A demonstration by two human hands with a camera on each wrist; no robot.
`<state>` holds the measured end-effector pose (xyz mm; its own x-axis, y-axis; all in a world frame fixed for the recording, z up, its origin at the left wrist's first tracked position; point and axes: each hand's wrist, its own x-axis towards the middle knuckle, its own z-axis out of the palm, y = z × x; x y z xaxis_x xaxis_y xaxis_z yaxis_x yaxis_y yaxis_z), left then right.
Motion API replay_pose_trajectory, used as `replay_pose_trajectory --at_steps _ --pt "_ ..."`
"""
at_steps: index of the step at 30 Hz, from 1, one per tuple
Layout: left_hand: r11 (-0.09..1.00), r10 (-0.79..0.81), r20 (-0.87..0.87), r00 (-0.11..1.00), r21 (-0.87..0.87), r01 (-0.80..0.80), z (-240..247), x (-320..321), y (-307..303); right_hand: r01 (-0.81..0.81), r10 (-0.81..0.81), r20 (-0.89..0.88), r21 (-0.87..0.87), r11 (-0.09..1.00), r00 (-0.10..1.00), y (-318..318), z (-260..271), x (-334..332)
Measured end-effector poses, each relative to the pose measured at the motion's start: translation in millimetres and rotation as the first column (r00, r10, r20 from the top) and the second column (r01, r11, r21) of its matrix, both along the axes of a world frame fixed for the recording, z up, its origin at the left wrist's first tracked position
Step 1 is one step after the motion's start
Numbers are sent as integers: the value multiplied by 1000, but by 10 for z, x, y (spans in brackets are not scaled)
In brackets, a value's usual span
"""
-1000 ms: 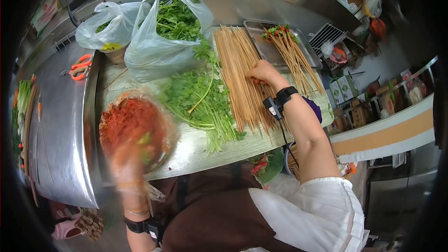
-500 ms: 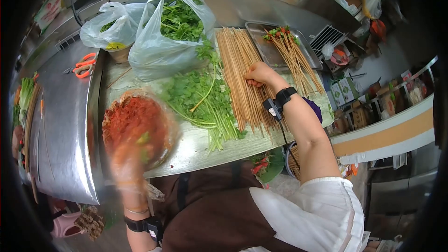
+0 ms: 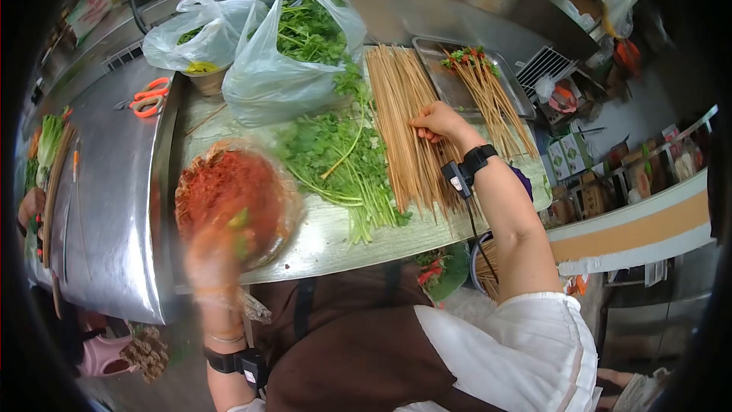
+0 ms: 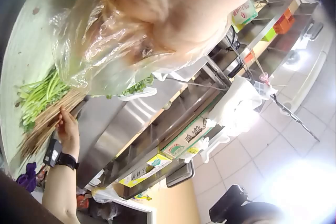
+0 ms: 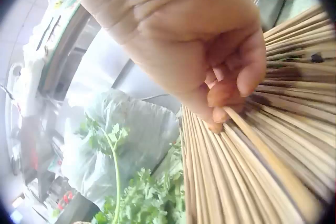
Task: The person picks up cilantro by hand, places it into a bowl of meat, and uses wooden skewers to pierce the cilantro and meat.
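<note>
My left hand (image 3: 213, 259), in a clear plastic glove (image 4: 105, 56), is blurred over the near side of a plastic-lined bowl of red chili mixture (image 3: 221, 191). A yellow-green piece (image 3: 239, 220) shows beside its fingers, which I cannot tell as gripping or loose. On the right, my bare right hand (image 3: 441, 122) is over a wide spread of bamboo skewers (image 3: 400, 107). Its thumb and curled fingers pinch the end of one skewer (image 5: 262, 155), as the right wrist view shows. Leafy coriander (image 3: 343, 156) lies between the bowl and the skewers.
Plastic bags of greens (image 3: 282, 80) stand at the back. A metal tray (image 3: 515, 80) at back right carries the loaded ends of filled skewers (image 3: 488, 95). Orange-handled scissors (image 3: 149, 98) lie on the steel counter (image 3: 107, 206) at left, where another person's hand (image 3: 32, 202) shows.
The head view has shifted, so the table sits slightly farther right. My left hand stays blurred at the bowl; my right hand stays at the skewers. Another person's hand shows more clearly at far left.
</note>
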<state>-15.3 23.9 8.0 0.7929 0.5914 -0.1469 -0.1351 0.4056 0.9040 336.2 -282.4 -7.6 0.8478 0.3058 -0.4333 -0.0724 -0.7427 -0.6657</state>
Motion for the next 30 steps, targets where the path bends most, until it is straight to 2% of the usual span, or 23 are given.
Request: replay_pose_trajectory --at_steps 3,4,6,7,8,9,11,12,14,15,16,17,19,21,22,23,25,26,27,28,29,30 --pt "998 24 -73 997 52 -20 -60 13 -27 0 0 -24 15 1000 1000 -61 71 -31" --pt "998 8 -26 1000 67 -6 -46 7 -36 3 -2 -36 11 1000 999 -72 161 -82" --pt "995 -55 68 996 91 49 -24 -3 -56 -27 24 104 21 999 994 -231 415 -195" --pt "992 -111 132 985 68 103 -144 12 74 -31 28 169 14 999 985 -374 532 -283" --pt "998 -60 50 997 19 59 -238 -41 141 -24 18 271 19 1000 962 -551 605 -412" --pt "1000 -11 -41 999 -19 11 -146 -30 128 -5 -15 294 66 998 956 -739 646 -522" --pt "998 -6 20 1000 -60 7 -240 32 164 13 -72 343 171 985 936 -1021 718 -712" --pt "993 -26 69 997 -112 33 -285 54 181 83 -122 296 142 986 947 -1186 821 -798" --pt "990 -72 82 994 -114 81 -355 70 231 211 -170 303 -108 972 938 -1559 892 -952" --pt "989 -84 87 993 -114 94 -383 74 250 226 -62 385 -395 890 921 -1725 799 -1006" --pt "995 -59 59 996 -72 63 -425 90 258 252 64 428 -639 727 902 -1893 611 -1064" --pt "995 -53 49 997 -78 57 -395 97 236 289 73 417 -737 611 906 -2028 436 -1136" --pt "995 -36 21 999 -90 37 -304 83 165 378 11 475 -714 589 880 -2316 -55 -1087" --pt "976 49 -56 997 213 -36 -351 56 125 437 -217 448 -474 764 867 -2614 -333 -882" --pt "972 45 -54 997 233 -31 -325 72 98 477 -329 413 -333 814 849 -2651 -340 -836" --pt "967 41 -53 998 253 -27 -300 87 72 507 -298 506 -345 790 810 -2671 -369 -820" --pt "999 -41 6 999 34 40 -135 77 30 556 -207 669 -361 749 713 -2509 -374 -810" --pt "996 -80 39 996 -25 81 -243 40 101 515 1 783 -411 752 622 -2411 -383 -866" --pt "990 -114 73 991 -78 119 -342 -6 188 475 66 797 -422 772 600 -2307 -367 -912" --pt "995 -103 -5 995 -7 103 -184 7 80 437 127 810 -432 789 572 -2227 -337 -962" --pt "992 -116 52 992 -36 118 -266 -6 130 402 187 823 -445 800 537 -2177 -314 -999" --pt "995 -96 3 995 -7 96 -256 -1 138 339 293 793 -519 785 534 -2149 -306 -1026"
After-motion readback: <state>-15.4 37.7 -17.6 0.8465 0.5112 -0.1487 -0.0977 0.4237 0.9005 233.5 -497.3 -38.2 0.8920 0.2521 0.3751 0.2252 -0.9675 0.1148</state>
